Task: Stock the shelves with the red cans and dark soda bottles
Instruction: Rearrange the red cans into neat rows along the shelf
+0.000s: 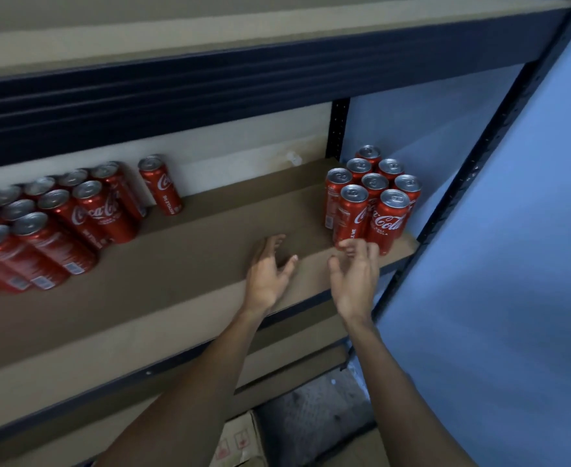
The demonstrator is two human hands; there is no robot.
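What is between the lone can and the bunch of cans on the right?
Just bare shelf between the lone can and the right bunch, as the head view shows.
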